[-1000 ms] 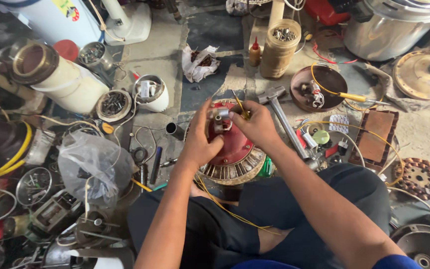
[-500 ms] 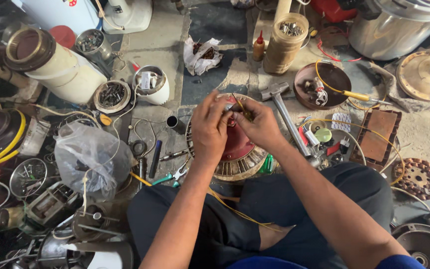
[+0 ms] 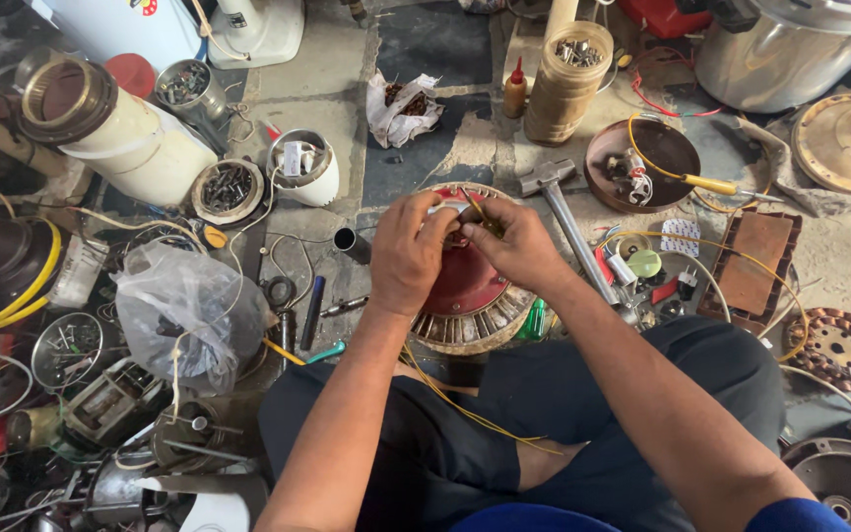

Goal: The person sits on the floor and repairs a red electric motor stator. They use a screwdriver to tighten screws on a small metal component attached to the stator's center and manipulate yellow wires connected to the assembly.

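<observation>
Motor stator (image 3: 465, 291): on floor between knees, red core up, steadied for access.
Left hand (image 3: 408, 251): fingers curled, pinching at the top rim.
Right hand (image 3: 514, 241): closed on yellow wire (image 3: 470, 409), apparently a lead end; slack trails over lap.
Hammer (image 3: 563, 212): just beside, within reach.

Clear plastic bag (image 3: 184, 310) left, crumpled white wrapper (image 3: 401, 106) top centre.

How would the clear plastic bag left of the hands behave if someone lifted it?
The clear plastic bag looks crumpled and slack, so it would probably sag and fold. It seems nearly empty, likely light. Wires cross it, so it might snag.
</observation>
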The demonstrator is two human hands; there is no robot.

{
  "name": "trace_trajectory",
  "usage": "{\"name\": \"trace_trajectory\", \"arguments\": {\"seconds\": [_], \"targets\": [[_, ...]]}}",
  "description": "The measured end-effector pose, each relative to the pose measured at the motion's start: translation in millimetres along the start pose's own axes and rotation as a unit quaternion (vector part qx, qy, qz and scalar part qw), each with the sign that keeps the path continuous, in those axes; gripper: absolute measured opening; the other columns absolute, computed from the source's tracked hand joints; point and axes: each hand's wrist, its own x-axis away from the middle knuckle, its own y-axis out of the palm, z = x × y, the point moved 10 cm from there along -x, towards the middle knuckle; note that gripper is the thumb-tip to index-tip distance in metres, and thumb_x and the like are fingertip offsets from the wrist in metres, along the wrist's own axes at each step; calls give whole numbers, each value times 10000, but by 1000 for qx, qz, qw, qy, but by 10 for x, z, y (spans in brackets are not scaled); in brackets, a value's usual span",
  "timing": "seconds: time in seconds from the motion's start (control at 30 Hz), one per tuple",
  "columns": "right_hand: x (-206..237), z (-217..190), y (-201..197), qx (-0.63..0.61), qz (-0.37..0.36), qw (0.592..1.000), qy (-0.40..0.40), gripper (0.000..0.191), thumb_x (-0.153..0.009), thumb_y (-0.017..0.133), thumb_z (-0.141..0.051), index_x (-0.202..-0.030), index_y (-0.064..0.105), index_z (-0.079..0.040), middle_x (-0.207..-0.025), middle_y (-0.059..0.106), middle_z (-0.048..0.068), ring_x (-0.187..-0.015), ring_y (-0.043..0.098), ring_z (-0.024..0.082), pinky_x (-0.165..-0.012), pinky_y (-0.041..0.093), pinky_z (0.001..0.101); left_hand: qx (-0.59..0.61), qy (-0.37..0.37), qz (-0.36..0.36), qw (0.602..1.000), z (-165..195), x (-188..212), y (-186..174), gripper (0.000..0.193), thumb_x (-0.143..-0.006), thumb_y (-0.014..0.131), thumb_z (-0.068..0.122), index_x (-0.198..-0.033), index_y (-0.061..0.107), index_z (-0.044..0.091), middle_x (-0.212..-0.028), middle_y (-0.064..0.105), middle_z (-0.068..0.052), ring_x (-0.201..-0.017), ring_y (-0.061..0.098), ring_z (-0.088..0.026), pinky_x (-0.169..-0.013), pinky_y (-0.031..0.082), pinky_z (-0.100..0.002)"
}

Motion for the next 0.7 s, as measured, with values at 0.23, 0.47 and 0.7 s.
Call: {"name": "trace_trajectory", "arguments": {"seconds": [0.23, 0.47, 0.7], "targets": [[10, -8, 43, -6, -1, 998, 55, 106, -948, 695, -58, -1048, 709, -26, -880, 703, 48, -790, 609, 93, -686, 534, 294, -68, 59, -53, 995, 60, 16, 102, 120, -955, 617, 159, -1059, 617, 98, -1107, 594, -72, -1052, 611, -287, -893, 505, -434], [32, -442, -25, 115, 37, 987, -103, 129, -898, 767, -64, -992, 698, -10, -892, 620, 114, -832, 616, 236, -750, 496, 348, -24, -38, -157, 987, -183, 121, 322, 121, -1014, 601, 185, -988, 564, 72, -1015, 585, -125, -953, 601, -328, -823, 490, -460], [107, -282, -18, 78, 56, 994, -48, 155, -906, 760, -70, -1044, 712, -19, -862, 709, 101, -732, 647, 196, -670, 523, 334, 81, -163, 2, 983, -202, 384, 97, 421, -990, 711, 192, -1327, 523, 21, -1339, 562, -204, -1232, 559, -417, -1049, 453, -506]]}}
